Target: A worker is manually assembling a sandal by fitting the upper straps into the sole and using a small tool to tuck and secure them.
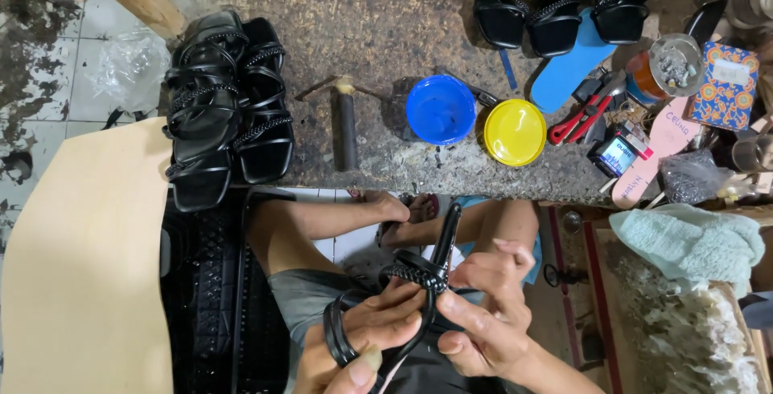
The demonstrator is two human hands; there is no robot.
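Over my lap I hold a black strappy high-heeled sandal (425, 269), its heel pointing up toward the bench. My left hand (362, 338) grips the lower straps, with one strap loop around its fingers. My right hand (483, 313) pinches the braided strap near the heel. Both hands touch the sandal and sit close together.
A stone-topped workbench (378, 24) carries a stack of black sandals (221, 104), a hammer (345, 124), a blue cup (440, 109), a yellow lid (514, 132), red pliers (581, 116), a blue insole (572, 64) and more sandals (555, 8). A tan sheet (80, 265) lies left, a pale green cloth (692, 241) right.
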